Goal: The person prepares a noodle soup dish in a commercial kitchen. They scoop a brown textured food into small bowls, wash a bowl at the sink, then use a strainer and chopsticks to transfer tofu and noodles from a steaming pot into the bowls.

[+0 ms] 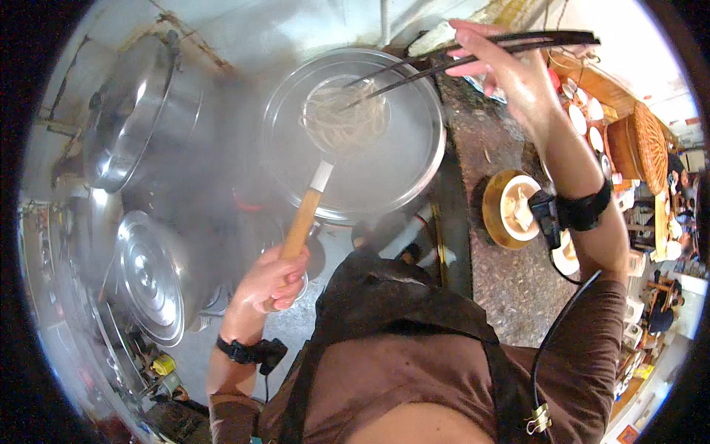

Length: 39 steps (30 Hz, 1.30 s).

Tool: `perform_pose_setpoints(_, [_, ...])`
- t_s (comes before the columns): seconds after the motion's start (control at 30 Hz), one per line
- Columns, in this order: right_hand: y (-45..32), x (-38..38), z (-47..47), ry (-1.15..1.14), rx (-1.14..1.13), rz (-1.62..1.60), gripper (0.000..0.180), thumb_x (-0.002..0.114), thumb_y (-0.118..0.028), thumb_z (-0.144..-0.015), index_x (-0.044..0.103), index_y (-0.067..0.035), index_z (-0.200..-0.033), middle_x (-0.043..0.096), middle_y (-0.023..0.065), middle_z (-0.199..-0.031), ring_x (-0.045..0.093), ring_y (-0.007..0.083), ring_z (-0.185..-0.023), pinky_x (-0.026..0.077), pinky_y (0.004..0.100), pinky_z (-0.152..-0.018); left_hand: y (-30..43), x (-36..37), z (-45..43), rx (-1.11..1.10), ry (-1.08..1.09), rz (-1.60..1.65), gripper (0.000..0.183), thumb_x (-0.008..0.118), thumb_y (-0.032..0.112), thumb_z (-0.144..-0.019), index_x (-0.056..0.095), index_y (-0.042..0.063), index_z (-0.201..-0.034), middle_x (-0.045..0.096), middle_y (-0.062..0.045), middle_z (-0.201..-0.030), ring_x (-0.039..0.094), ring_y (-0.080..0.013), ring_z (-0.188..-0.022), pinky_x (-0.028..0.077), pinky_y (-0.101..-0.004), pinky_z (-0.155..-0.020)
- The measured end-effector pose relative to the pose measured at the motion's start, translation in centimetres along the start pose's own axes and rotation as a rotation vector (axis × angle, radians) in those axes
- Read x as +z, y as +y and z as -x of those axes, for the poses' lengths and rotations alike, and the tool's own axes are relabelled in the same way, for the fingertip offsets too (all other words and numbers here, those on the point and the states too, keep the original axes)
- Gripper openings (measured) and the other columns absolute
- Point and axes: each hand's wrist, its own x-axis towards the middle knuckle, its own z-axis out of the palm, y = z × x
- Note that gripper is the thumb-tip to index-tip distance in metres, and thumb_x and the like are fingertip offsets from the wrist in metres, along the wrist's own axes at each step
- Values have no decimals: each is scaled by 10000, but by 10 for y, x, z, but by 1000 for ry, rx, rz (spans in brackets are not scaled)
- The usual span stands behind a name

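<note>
My left hand (277, 280) is closed around the wooden handle of a noodle strainer (306, 222). The strainer's basket lies over a wide steel pot (407, 161), with pale noodles (346, 119) in it. Long dark chopsticks (427, 66) rest in my right hand (488, 61), above the pot's right rim. Their tips reach into the noodles. Steam blurs the pot and the area to its left. A white bowl with food and broth (517, 208) stands in a brownish holder on the stone counter, below my right forearm.
A steel lid (148, 277) stands at the left, below a large steel vessel (127, 122). The stone counter (499, 299) runs along the right, with another bowl partly behind my right arm. Farther right are plates, a wicker-topped container (646, 147) and several people.
</note>
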Motion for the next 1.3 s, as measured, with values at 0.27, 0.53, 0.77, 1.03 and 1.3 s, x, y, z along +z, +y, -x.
perform_pose_setpoints(0.27, [21, -109, 95, 158, -6, 138, 357, 618, -269, -938, 645, 1, -1170, 710, 77, -1039, 656, 51, -666, 287, 150, -390, 21, 49, 23, -64, -15, -199, 133, 546, 108, -944, 466, 52, -1033, 397, 2, -611, 298, -55, -330, 259, -231, -263])
perform_pose_setpoints(0.53, [33, -185, 113, 536, -11, -100, 328, 578, -300, -945, 675, -36, -1115, 712, 53, -948, 604, 88, -677, 383, 188, -515, 33, 59, 34, -123, -103, -79, 147, 561, 107, -944, 483, 38, -1048, 403, 3, -624, 306, -47, -339, 244, -221, -257])
perform_pose_setpoints(0.77, [149, -156, 17, -76, 277, -304, 430, 645, -371, -890, 608, -89, -1213, 685, 85, -1083, 699, 175, -830, 358, 200, -461, 56, 32, 62, -231, -126, -157, 175, 580, 91, -928, 483, 21, -1056, 414, -10, -618, 314, -60, -336, 256, -238, -257])
perform_pose_setpoints(1.03, [184, -14, -69, -81, 530, -827, 231, 620, -164, -924, 638, -35, -1115, 700, 143, -990, 708, 255, -851, 327, 152, -372, 54, 9, 65, -380, -108, -186, 192, 601, 113, -917, 484, 44, -1053, 412, 1, -602, 347, -69, -337, 267, -247, -260])
perform_pose_setpoints(1.3, [39, -39, -34, -181, 87, -93, 337, 669, -257, -887, 660, 5, -1099, 707, 116, -1045, 720, 194, -774, 276, 175, -414, 49, -5, 27, -244, 22, -174, 119, 545, 116, -956, 476, 69, -1040, 399, 13, -624, 338, -54, -355, 281, -233, -286])
